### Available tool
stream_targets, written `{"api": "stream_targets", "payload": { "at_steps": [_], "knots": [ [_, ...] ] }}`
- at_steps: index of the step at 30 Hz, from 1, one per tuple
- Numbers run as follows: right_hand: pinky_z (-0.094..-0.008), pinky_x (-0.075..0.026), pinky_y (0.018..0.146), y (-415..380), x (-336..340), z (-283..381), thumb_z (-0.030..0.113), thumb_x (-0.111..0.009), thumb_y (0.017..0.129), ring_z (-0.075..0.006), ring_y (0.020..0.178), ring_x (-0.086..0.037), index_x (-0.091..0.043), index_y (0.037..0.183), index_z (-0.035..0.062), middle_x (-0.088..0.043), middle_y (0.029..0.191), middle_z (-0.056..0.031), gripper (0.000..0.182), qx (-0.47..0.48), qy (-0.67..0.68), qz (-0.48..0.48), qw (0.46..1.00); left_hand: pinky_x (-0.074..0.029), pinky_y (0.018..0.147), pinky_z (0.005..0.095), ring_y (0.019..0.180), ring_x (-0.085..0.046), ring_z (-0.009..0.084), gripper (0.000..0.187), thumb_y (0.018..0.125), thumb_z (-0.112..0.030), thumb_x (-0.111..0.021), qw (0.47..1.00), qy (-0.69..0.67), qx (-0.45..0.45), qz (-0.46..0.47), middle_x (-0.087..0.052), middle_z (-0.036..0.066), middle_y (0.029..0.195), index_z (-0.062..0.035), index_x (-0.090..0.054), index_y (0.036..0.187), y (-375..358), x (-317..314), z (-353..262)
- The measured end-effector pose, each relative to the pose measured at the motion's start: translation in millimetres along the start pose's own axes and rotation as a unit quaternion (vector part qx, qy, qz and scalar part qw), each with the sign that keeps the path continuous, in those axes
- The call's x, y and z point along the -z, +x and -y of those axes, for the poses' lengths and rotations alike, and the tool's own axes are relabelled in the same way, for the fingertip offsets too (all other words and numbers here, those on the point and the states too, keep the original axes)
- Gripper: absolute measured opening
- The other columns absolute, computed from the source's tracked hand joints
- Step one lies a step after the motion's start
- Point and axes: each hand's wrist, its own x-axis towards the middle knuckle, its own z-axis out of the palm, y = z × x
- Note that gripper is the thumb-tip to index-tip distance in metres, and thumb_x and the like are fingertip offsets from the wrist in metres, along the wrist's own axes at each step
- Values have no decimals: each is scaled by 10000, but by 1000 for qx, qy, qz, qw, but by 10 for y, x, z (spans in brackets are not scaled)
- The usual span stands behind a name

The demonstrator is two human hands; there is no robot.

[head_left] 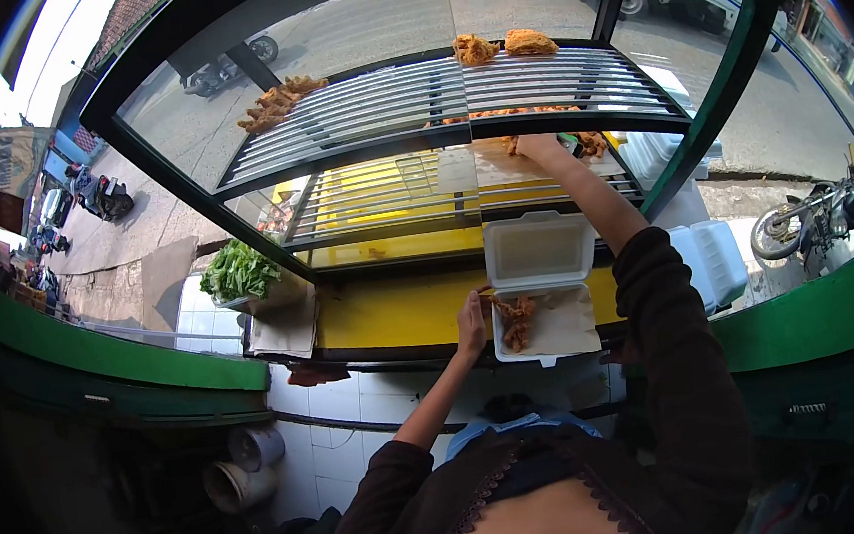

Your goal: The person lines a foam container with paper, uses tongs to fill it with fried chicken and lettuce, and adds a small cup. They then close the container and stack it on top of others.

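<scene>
An open white foam box [561, 285] sits on the counter in front of me, lined with brown paper [564, 324]. Pieces of fried food [517, 322] lie in its left half. My left hand [470, 322] is at the box's left edge, fingers pressed together beside the fried food; what they hold, if anything, is too small to tell. My right hand [535, 148] reaches into the glass case, onto a middle shelf with more fried pieces [593, 143]. Its fingertips are at a fried piece, and the shelf bar and glass partly hide them.
The upper rack [384, 100] carries fried pieces [279, 103] at left and two larger ones [530, 42] at right. Leafy greens [239, 271] stand left of the yellow counter [380, 313]. Stacked foam boxes [710, 263] are at right. Dark frame posts surround my right arm.
</scene>
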Motion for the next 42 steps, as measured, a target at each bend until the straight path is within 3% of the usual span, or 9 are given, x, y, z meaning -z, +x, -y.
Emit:
{"api": "stream_targets", "payload": {
  "at_steps": [4, 6, 10, 13, 17, 20, 29, 32, 42],
  "knots": [
    [-513, -334, 1027, -121, 60, -70, 202, -630, 792, -317, 1250, -437, -517, 1290, 122, -498, 1319, -126, 516, 29, -25, -41, 998, -459, 656, 240, 676, -492, 83, 549, 1014, -418, -297, 1000, -7, 5, -7, -523, 15, 740, 48, -556, 1146, 4, -32, -11],
    [-494, -349, 1017, -188, 153, -83, 201, -649, 778, -319, 1235, -453, -544, 1264, 129, -509, 1302, -146, 502, 11, -12, -18, 1000, -292, 540, 180, 610, -330, 23, 556, 1012, -428, -295, 1000, -13, -17, -17, -382, -58, 690, 54, -538, 1145, 7, -69, -27],
    [-465, -377, 990, -314, 219, -204, 124, -655, 738, -342, 1180, -484, -586, 1196, 93, -526, 1244, -176, 464, 52, -13, -105, 993, -292, 533, 184, 598, -328, 24, 558, 1012, -428, -292, 1000, -22, -6, -11, -388, -59, 681, 55, -544, 1137, -1, -50, -64],
    [-457, -411, 954, -502, 304, -251, 76, -646, 706, -353, 1097, -539, -629, 1099, 59, -587, 1125, -169, 394, 110, -42, -234, 965, -444, 641, 222, 660, -474, 68, 557, 1012, -428, -298, 1000, -5, 8, 3, -507, -2, 717, 49, -555, 1144, -18, -33, -61],
    [-432, -513, 789, -735, 484, -314, 93, -583, 766, -331, 966, -603, -576, 1191, 55, -557, 1119, -201, 426, 22, -11, -34, 999, -375, 563, 204, 604, -397, 47, 527, 1017, -406, -304, 1000, -19, -6, -2, -443, -41, 672, 35, -564, 1144, -6, -23, -34],
    [-415, -512, 784, -1148, 579, -324, 124, -616, 764, -322, 944, -605, -565, 1192, 30, -557, 1047, -181, 441, 46, 12, -152, 987, -301, 519, 218, 575, -352, 45, 509, 1018, -392, -312, 1000, -6, -9, 0, -414, -48, 641, 24, -588, 1117, 11, -6, 25],
    [-384, -488, 803, -2390, 759, -546, 82, -646, 753, -298, 900, -584, -503, 1261, 34, -544, 1008, -140, 530, 120, 82, -166, 975, -247, 502, 212, 566, -305, 34, 565, 1014, -428, -280, 996, 62, -59, -35, -400, -60, 631, 20, -612, 1100, -17, -56, 32],
    [-357, -488, 764, -2842, 816, -617, 90, -656, 746, -260, 894, -570, -534, 1224, 24, -541, 986, -110, 497, 169, 74, -177, 967, -378, 567, 238, 610, -458, 88, 521, 1013, -400, -301, 995, 79, -51, -38, -538, 15, 669, 4, -618, 1099, -31, -43, 31],
    [-359, -457, 742, -3577, 677, -654, 100, -638, 752, -243, 847, -559, -518, 1264, 40, -551, 999, -86, 529, 319, 80, -124, 936, -426, 618, 225, 654, -510, 83, 549, 1012, -429, -288, 999, -15, -33, -28, -597, 34, 748, 4, -608, 1118, -6, -35, 145]
  ]
}}
